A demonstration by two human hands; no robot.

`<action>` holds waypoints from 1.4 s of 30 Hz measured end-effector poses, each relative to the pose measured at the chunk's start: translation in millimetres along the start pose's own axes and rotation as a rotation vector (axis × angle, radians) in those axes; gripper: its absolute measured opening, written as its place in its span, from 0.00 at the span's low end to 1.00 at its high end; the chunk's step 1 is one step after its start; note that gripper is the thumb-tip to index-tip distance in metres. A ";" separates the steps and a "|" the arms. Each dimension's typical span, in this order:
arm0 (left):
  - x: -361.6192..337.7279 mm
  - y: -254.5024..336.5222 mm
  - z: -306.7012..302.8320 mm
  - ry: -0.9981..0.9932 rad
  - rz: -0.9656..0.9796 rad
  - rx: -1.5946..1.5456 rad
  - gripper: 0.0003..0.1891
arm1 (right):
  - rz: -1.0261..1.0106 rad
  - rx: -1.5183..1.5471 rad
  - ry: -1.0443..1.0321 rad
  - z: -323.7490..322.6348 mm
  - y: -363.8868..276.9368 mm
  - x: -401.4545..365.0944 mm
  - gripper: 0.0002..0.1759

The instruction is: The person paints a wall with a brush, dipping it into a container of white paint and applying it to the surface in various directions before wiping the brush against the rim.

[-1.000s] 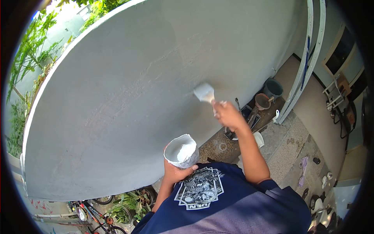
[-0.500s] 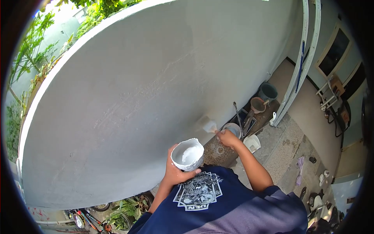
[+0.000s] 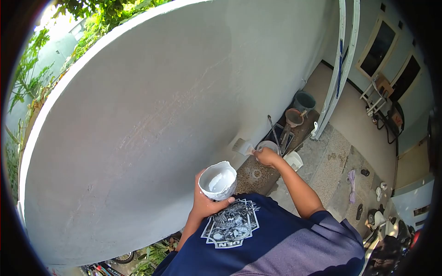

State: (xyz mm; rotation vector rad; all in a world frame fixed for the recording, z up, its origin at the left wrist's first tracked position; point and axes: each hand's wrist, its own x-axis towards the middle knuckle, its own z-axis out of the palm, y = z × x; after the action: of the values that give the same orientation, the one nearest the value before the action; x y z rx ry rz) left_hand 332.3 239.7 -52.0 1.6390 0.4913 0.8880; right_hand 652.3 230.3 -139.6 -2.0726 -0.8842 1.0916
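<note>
My left hand (image 3: 206, 204) is wrapped round a rough-rimmed cup (image 3: 226, 187) with white paint inside, held in front of my chest. My right hand (image 3: 266, 157) grips the handle of a wide brush (image 3: 242, 146). The brush's bristles are at the lower part of the grey wall (image 3: 184, 115), to the right of the cup; whether they touch it I cannot tell. Scratched, rough marks run diagonally across the wall's middle.
Beyond my right hand are a dark bucket (image 3: 305, 101), a brown pot (image 3: 294, 117) and a white container (image 3: 293, 161). A metal ladder-like frame (image 3: 335, 83) rises at right. Sandals, a motorbike (image 3: 389, 230) and a chair (image 3: 376, 94) are farther right.
The view has turned slightly, shifting the buckets and frame leftward. The brush looks sharper than before and sits slightly left and higher in view. Both hands keep their holds.
</note>
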 end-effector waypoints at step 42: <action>11.1 -14.3 65.7 0.123 -0.155 0.014 0.53 | -0.375 0.488 -0.126 19.6 -26.2 64.5 0.31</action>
State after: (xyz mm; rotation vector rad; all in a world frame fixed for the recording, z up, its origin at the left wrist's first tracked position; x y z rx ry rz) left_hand 391.7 209.5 -66.5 1.5423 0.7022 0.8743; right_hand 656.3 300.5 -156.8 -1.3890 -0.9118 1.1045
